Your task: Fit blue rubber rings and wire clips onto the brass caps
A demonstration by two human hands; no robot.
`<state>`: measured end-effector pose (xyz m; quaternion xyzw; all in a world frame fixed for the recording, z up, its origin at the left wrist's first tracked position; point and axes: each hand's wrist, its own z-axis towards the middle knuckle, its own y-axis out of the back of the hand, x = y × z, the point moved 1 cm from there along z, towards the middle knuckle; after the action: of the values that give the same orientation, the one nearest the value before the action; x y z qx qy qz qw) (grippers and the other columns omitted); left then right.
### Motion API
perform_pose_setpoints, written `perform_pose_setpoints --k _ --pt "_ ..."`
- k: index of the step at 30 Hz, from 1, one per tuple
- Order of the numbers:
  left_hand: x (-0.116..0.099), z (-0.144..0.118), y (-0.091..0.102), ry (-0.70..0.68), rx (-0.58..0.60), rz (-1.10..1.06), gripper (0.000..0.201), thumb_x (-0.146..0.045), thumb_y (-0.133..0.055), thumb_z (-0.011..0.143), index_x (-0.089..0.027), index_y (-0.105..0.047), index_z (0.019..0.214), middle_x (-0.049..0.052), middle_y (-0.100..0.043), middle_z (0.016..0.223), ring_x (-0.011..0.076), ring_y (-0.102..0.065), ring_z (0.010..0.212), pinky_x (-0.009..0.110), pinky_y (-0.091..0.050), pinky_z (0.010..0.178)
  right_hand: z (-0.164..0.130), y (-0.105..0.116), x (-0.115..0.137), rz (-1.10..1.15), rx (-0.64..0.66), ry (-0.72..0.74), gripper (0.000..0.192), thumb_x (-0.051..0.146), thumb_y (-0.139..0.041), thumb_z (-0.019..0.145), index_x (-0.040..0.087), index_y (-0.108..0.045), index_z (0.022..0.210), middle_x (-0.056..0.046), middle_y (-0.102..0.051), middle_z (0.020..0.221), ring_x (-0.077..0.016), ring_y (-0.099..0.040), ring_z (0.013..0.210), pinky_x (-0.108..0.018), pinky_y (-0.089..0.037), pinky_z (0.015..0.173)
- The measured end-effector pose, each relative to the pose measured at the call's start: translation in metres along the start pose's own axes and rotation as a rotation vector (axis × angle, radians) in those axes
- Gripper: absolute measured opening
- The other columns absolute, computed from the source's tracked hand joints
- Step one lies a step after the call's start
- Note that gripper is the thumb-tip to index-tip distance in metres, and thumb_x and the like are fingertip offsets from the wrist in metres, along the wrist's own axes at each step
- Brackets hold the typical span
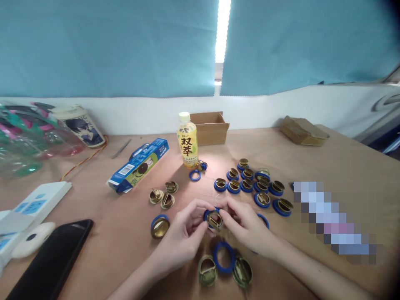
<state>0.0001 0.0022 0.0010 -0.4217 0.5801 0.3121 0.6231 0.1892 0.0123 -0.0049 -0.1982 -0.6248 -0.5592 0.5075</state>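
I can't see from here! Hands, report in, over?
Left hand and right hand both pinch one brass piece with blue ring. Loose blue ring below. Nothing blocking.

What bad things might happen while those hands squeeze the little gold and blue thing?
The brass part with its blue ring is pinched only by the fingertips of the left hand and the right hand, so it might slip and fall among the loose pieces below, like the spare blue ring. An elbow swing could perhaps tip the drink bottle onto the finished pieces standing close by. The black phone lies near the table edge and might get knocked off.
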Motion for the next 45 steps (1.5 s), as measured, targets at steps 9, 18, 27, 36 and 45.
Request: perform_pose_setpoints --k 9,18,27,36,45 --pt "0.003 0.000 0.001 -0.001 -0.011 0.009 0.016 -0.025 -0.062 0.095 -0.020 -0.057 0.109 0.007 -0.070 0.101 0.0183 -0.067 0.085 0.033 -0.058 0.078 0.001 0.001 0.000 0.044 -0.028 -0.021 0.010 0.024 -0.047 0.099 0.020 -0.052 0.092 0.002 -0.052 0.073 -0.0142 -0.050 0.064 -0.026 -0.035 0.058" --pt "0.004 0.003 0.002 0.010 -0.080 -0.011 0.027 -0.026 -0.068 0.091 -0.020 -0.057 0.116 0.008 -0.069 0.106 0.0201 -0.068 0.090 0.031 -0.061 0.075 0.004 0.003 -0.001 -0.044 -0.012 -0.009 0.035 0.028 -0.041 0.102 0.021 -0.039 0.068 0.005 -0.046 0.060 -0.0129 -0.045 0.057 -0.027 -0.028 0.057" --pt "0.011 0.005 0.004 0.089 -0.067 -0.028 0.033 -0.038 -0.071 0.089 -0.014 -0.062 0.111 0.010 -0.073 0.098 0.0190 -0.072 0.081 0.030 -0.061 0.073 0.003 0.004 0.001 0.006 -0.023 -0.017 0.027 0.028 -0.041 0.102 0.022 -0.043 0.075 0.003 -0.051 0.064 -0.0151 -0.050 0.062 -0.028 -0.033 0.061" --pt "0.008 0.008 0.005 0.106 -0.136 -0.066 0.044 -0.048 -0.077 0.081 -0.014 -0.061 0.105 0.009 -0.075 0.093 0.0193 -0.073 0.075 0.029 -0.060 0.066 0.004 0.003 -0.002 0.041 0.017 -0.022 0.026 0.025 -0.040 0.100 0.022 -0.043 0.074 0.003 -0.051 0.065 -0.0152 -0.049 0.062 -0.028 -0.033 0.060" --pt "0.003 0.009 0.006 0.088 -0.141 -0.035 0.042 -0.038 -0.080 0.078 -0.014 -0.061 0.106 0.009 -0.074 0.095 0.0166 -0.069 0.075 0.027 -0.059 0.066 0.004 0.000 -0.001 0.020 0.033 0.006 0.017 0.021 -0.045 0.093 0.021 -0.044 0.076 0.004 -0.047 0.068 -0.0130 -0.042 0.061 -0.026 -0.028 0.057"
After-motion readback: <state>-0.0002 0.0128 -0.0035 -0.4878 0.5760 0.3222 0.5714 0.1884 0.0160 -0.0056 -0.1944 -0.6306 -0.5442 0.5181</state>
